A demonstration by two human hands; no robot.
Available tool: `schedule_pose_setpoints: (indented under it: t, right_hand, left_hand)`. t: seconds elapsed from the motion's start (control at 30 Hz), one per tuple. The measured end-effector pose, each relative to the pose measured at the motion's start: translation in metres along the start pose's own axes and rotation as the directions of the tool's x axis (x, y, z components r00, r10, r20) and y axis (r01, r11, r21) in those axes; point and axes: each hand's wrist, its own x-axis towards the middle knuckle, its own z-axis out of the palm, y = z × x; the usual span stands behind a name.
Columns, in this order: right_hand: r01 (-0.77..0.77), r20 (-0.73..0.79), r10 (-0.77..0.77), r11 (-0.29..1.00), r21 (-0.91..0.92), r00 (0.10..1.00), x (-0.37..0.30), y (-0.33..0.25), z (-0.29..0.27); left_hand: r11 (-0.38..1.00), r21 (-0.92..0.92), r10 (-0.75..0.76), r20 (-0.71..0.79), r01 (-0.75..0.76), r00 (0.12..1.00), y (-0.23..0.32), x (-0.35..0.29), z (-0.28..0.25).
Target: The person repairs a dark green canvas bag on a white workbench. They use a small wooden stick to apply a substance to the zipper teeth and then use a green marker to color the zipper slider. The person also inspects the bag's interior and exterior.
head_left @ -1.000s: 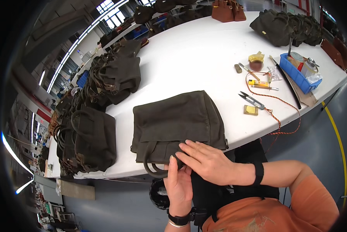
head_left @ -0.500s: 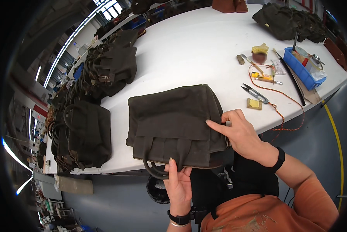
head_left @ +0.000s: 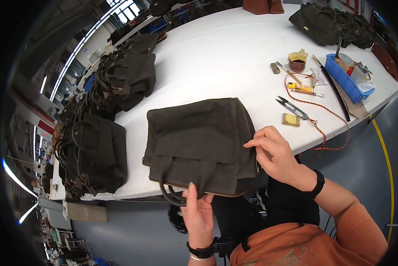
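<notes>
A dark olive handbag (head_left: 194, 133) lies flat on the near edge of the white table, its zippered opening toward me and its rolled handles (head_left: 165, 188) hanging over the edge. My left hand (head_left: 198, 210) grips the bag at that zippered edge, thumb on top beside the handles and fingers underneath, partly hidden. At the bag's right side, my right hand (head_left: 274, 155) is closed on the side panel, its fingers bent and the index fingertip resting near the side seam. The bag covers part of the right fingers' grip.
Similar dark bags (head_left: 101, 150) crowd the table's left side; more bags (head_left: 332, 26) lie far right. Thread snips (head_left: 292, 107) on an orange cord, a yellow-topped block (head_left: 291, 119), a yellow tube (head_left: 300, 87), a small jar (head_left: 297, 64) and a blue bin (head_left: 347, 80) sit right.
The bag's near edge has shifted slightly left with my left hand. My right index finger has drawn back from the front panel toward the side, bending more.
</notes>
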Motion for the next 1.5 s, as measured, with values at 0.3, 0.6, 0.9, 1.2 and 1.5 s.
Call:
schedule_pose_setpoints:
  t: [0.3, 0.6, 0.9, 1.2, 1.5]
  right_hand:
    - [0.068, -0.053, -0.066, 0.997, 0.023, 0.996, 0.028, -0.031, -0.039]
    - [-0.068, -0.006, 0.081, 0.787, -0.613, 0.997, 0.004, 0.014, -0.064]
    - [-0.117, -0.05, 0.108, 0.819, -0.562, 0.993, 0.007, 0.048, -0.066]
    - [-0.258, -0.152, 0.237, 0.956, -0.138, 0.96, 0.0, -0.043, -0.047]
    - [-0.166, -0.026, 0.164, 0.979, -0.122, 0.986, -0.011, -0.036, -0.014]
  left_hand:
    - [0.981, 0.186, -0.095, 0.241, 0.05, 0.966, 0.104, 0.06, -0.014]
    - [0.119, 0.924, 0.676, 0.193, -0.364, 0.711, 0.037, 0.055, -0.017]
    - [0.378, 0.827, 0.234, 0.35, -0.416, 0.907, 0.026, 0.025, 0.018]
    - [0.682, 0.655, 0.142, 0.319, -0.326, 0.937, -0.004, 0.023, 0.045]
    - [0.692, 0.606, 0.232, 0.326, -0.391, 0.916, -0.042, 0.023, 0.066]
